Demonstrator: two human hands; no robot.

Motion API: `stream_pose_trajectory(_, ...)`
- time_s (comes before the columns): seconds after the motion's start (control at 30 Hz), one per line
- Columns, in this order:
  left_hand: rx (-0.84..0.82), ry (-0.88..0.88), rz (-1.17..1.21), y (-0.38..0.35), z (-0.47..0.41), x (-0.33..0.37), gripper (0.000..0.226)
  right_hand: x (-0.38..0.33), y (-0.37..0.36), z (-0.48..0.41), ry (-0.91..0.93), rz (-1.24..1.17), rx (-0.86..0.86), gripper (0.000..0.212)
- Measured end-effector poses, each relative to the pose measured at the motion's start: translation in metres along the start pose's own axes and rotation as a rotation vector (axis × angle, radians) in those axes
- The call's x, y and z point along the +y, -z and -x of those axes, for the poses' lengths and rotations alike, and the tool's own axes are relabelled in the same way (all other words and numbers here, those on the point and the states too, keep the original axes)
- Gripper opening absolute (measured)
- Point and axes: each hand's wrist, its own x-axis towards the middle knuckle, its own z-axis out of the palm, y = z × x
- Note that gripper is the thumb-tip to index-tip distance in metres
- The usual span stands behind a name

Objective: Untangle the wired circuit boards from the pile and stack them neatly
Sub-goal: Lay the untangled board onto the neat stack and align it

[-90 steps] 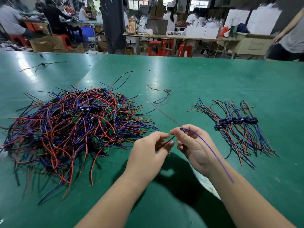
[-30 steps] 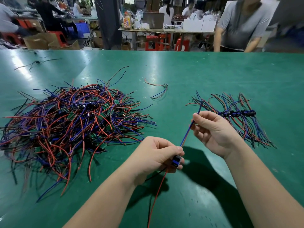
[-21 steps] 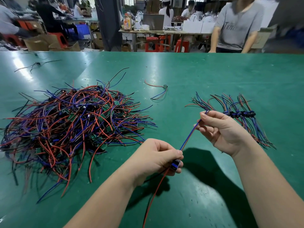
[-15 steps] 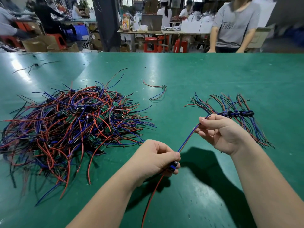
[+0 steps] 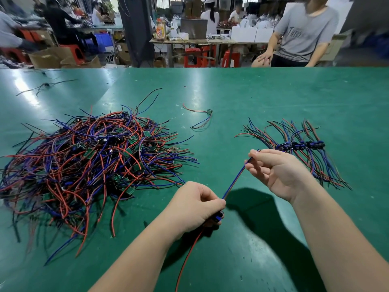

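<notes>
A big tangled pile of red, blue and black wires with small green circuit boards point(image 5: 90, 163) lies on the left of the green table point(image 5: 242, 93). A tidy row of sorted boards with wires point(image 5: 301, 146) lies at the right. My left hand point(image 5: 195, 207) is closed around one small board point(image 5: 219, 218), from which a red wire point(image 5: 187, 260) hangs toward me. From that board a blue and red wire pair point(image 5: 234, 180) runs up to my right hand point(image 5: 275, 171), which pinches its far end between thumb and fingers.
One loose board with red and blue wires point(image 5: 202, 118) lies alone mid-table. Stray black wires point(image 5: 44, 86) sit at the far left. A person in a grey shirt point(image 5: 303, 32) stands at the table's far edge. Other workers, tables and red stools fill the background.
My left hand took over the board and moved toward me. My right hand slid along the wire pair to its tip. The person in grey came to the far edge.
</notes>
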Motion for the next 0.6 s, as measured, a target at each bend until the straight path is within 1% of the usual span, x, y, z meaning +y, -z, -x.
stream_pose_trajectory(0.13,0.002,0.001,-0.006,-0.001,-0.001,0.0,0.031,0.001,-0.002,0.001,0.037,-0.075,0.037,0.011)
stream_pose_trajectory(0.27,-0.006,-0.005,-0.003,-0.002,-0.001,0.0,0.03,0.002,-0.005,0.002,0.033,-0.162,0.058,0.01)
stream_pose_trajectory(0.37,-0.009,0.002,0.015,-0.003,-0.001,0.0,0.029,0.005,-0.007,0.002,0.041,-0.22,0.072,0.015)
stream_pose_trajectory(0.5,-0.015,0.012,0.036,-0.002,0.0,0.0,0.027,0.01,-0.011,0.001,0.082,-0.189,0.071,0.015)
stream_pose_trajectory(0.6,-0.018,0.016,0.034,-0.002,0.001,0.0,0.027,0.012,-0.011,0.0,0.093,-0.144,0.091,0.02)
